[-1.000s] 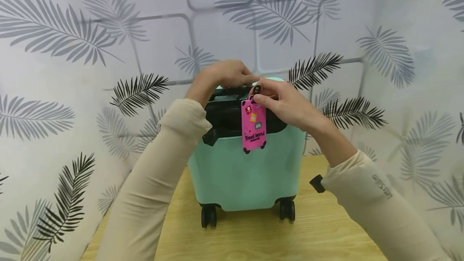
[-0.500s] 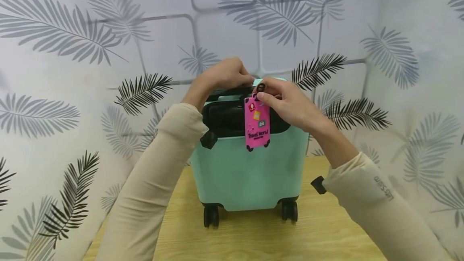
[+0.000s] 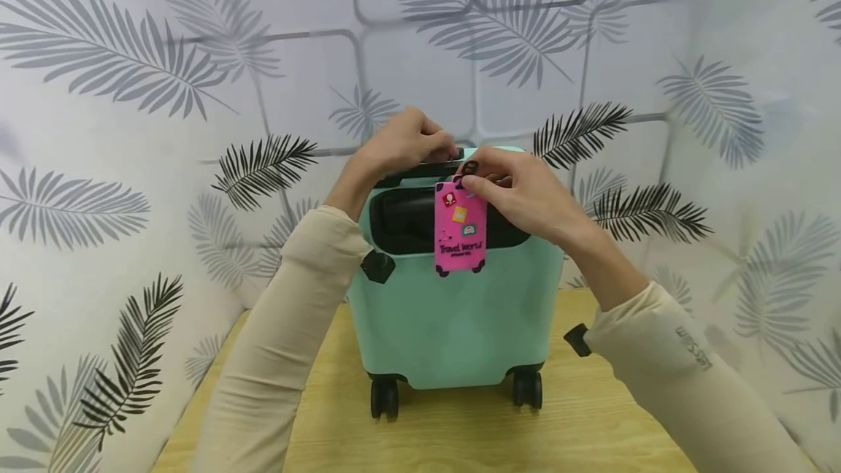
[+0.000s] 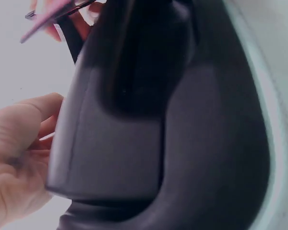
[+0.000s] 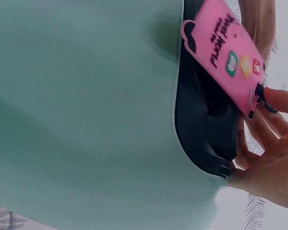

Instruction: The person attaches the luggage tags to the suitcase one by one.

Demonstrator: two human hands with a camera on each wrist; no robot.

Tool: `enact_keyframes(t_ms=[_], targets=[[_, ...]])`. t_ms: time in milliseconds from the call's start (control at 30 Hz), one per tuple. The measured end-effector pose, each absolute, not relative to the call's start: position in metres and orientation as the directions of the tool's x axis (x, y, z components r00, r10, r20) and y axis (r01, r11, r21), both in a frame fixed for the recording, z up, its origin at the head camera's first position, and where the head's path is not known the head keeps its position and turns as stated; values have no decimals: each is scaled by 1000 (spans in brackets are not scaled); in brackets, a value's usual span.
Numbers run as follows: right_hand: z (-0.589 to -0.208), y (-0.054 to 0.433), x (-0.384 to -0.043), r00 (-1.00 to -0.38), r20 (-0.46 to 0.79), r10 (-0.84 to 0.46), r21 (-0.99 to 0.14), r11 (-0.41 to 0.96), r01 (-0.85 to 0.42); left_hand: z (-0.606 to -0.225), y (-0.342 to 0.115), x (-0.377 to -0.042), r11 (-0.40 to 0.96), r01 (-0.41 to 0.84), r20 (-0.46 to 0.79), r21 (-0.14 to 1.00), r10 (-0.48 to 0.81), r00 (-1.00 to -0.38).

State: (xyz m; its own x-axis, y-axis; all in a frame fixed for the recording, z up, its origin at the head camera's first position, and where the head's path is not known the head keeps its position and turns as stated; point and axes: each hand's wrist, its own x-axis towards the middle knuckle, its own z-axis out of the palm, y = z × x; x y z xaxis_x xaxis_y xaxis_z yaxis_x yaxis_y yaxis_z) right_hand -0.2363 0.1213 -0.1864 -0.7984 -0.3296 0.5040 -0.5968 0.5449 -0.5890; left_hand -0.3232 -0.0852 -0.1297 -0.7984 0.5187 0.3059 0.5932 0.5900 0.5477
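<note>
A mint-green suitcase [image 3: 453, 320] stands upright on its wheels, with a black handle [image 3: 410, 175] on its top. My right hand [image 3: 525, 192] pinches the black strap end of a pink luggage tag [image 3: 460, 228] between thumb and fingers. The tag hangs in front of the suitcase's black recess; in the right wrist view the pink tag [image 5: 230, 57] appears beside the black trim. My left hand [image 3: 410, 141] is at the top, behind the handle, its fingers bent. In the left wrist view the handle partly hides the left hand [image 4: 19, 153], and I cannot tell whether its fingertips pinch the strap.
The suitcase's black wheels [image 3: 384, 398] rest on a yellow wood-grain table [image 3: 460, 440]. A pale backdrop [image 3: 420, 71] printed with leaves rises close behind. Black camera mounts [image 3: 378, 266] stick out from both cream sleeves.
My left hand has drawn slightly left and down, opening a gap to the right hand. The right hand still holds the pink tag, which has swung a little left. The view has shifted slightly.
</note>
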Motion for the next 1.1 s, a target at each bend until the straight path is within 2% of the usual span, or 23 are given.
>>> enact_keyframes(t_ms=[133, 367, 633, 833, 1100], targets=[[-188, 120, -236, -804, 507, -311, -591, 553, -587, -130, -84, -321, 571, 581, 351, 580, 468, -811], [-190, 117, -232, -758, 574, -311, -532, 562, -634, -140, -73, -321, 624, 616, 447, 481, 430, -784], [-193, 116, -235, -754, 576, -316, -533, 554, -639, -142, -65, -319, 612, 635, 445, 471, 457, -770], [-193, 117, -235, -761, 565, -319, -549, 543, -635, -138, -68, -317, 620, 634, 399, 462, 493, -773], [-195, 119, -236, -765, 565, -308, -542, 561, -626, -133, -71, -318, 684, 637, 192, 355, 614, -766]])
